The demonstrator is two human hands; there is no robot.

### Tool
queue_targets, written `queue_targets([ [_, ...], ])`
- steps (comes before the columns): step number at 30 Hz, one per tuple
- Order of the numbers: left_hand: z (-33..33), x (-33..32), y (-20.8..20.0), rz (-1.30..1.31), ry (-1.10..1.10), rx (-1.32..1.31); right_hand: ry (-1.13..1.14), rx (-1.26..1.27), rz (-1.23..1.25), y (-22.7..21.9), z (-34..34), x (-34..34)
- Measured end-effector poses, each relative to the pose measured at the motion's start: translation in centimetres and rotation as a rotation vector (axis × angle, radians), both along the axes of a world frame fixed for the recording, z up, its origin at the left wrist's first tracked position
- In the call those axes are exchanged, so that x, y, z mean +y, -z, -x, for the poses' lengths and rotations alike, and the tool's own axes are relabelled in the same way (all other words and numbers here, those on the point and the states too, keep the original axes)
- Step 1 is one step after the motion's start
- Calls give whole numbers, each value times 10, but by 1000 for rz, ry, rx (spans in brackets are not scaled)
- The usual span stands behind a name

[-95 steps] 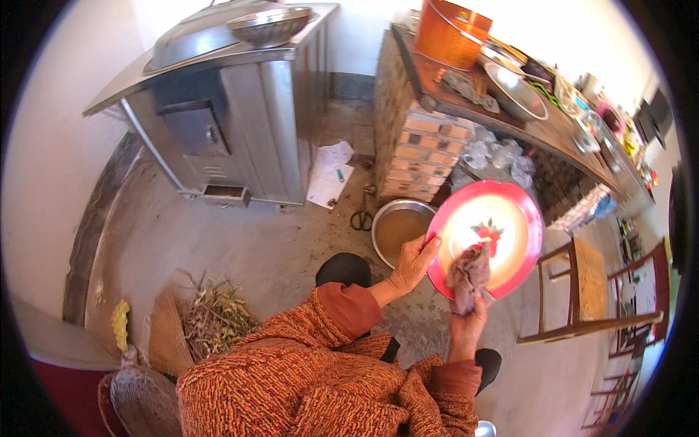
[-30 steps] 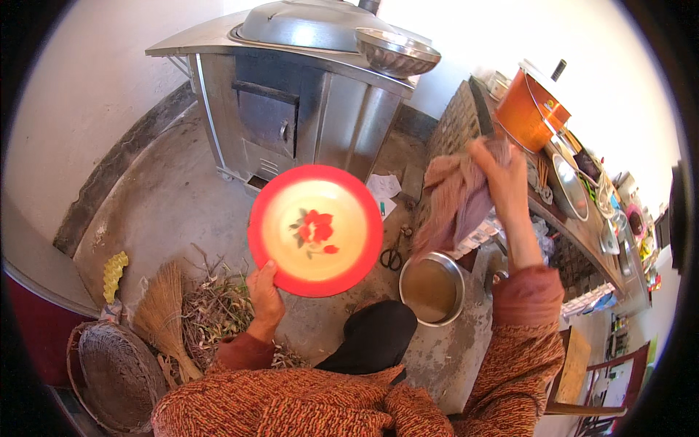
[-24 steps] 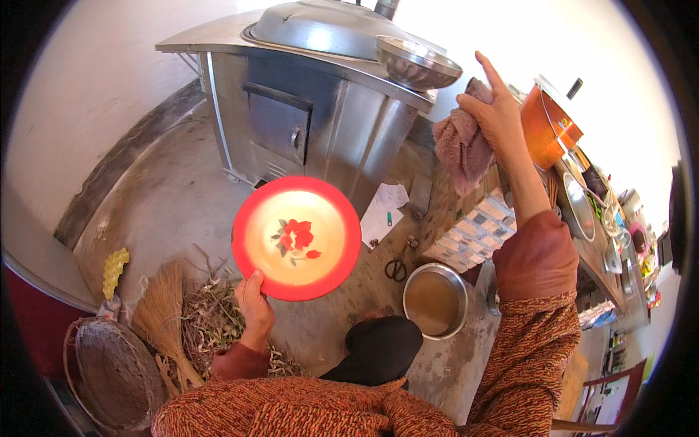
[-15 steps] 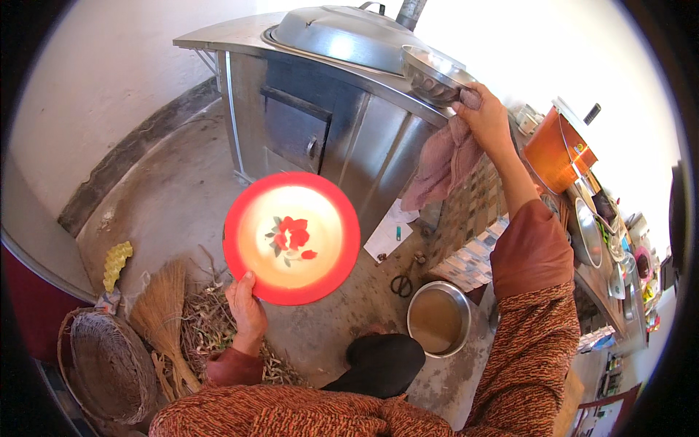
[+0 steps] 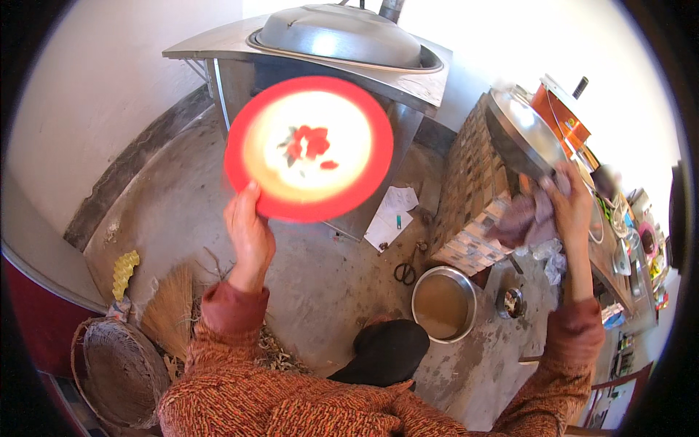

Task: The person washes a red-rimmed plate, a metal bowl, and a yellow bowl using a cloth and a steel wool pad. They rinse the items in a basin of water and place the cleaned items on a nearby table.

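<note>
My left hand [image 5: 249, 227] grips the lower left rim of a round enamel basin [image 5: 309, 211], its thumb on top. The basin has a red rim and a pale inside with a red flower, and it hangs in the air before the stove. Over on the right, my right hand [image 5: 574, 198] is closed on a mauve cloth [image 5: 526, 220] and the near edge of a shiny metal bowl [image 5: 526, 125]. The bowl tilts over the tiled ledge, and the cloth dangles below my fingers. Whether the bowl touches the ledge, I cannot tell.
A metal stove with a large domed lid [image 5: 338, 36] stands ahead. On the floor are a pot of cloudy liquid [image 5: 443, 306], scissors [image 5: 405, 272], paper [image 5: 389, 218], a straw broom [image 5: 167, 306] and a wicker basket [image 5: 120, 368]. An orange bucket [image 5: 559, 116] stands behind the bowl.
My right hand has carried the metal bowl and cloth rightward off the stove's corner to above the tiled ledge. My left hand has raised the basin up and slightly right.
</note>
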State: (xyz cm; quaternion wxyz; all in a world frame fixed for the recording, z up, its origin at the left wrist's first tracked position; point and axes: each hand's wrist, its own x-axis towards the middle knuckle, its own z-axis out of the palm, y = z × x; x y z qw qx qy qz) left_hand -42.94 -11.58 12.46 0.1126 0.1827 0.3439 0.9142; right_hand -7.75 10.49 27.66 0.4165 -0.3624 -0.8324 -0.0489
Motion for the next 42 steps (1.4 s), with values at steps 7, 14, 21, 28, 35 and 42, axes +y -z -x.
queue_targets([
  [7, 10, 97, -78, 71, 320, 117, 112, 21, 226, 58, -128, -93],
  [14, -5, 181, -112, 230, 406, 148, 208, 174, 340, 109, -188, -154],
  [21, 4, 231, -104, 274, 431, 161, 261, 153, 370, 119, -195, -192],
  [28, 21, 251, -103, 306, 513, 156, 228, 168, 403, 138, -197, -211],
  [35, -68, 209, -63, 397, 634, 159, 287, 295, 451, 174, -187, -216],
  [42, -261, 117, 33, 676, 1736, 416, 292, 358, 400, 213, -178, -215],
])
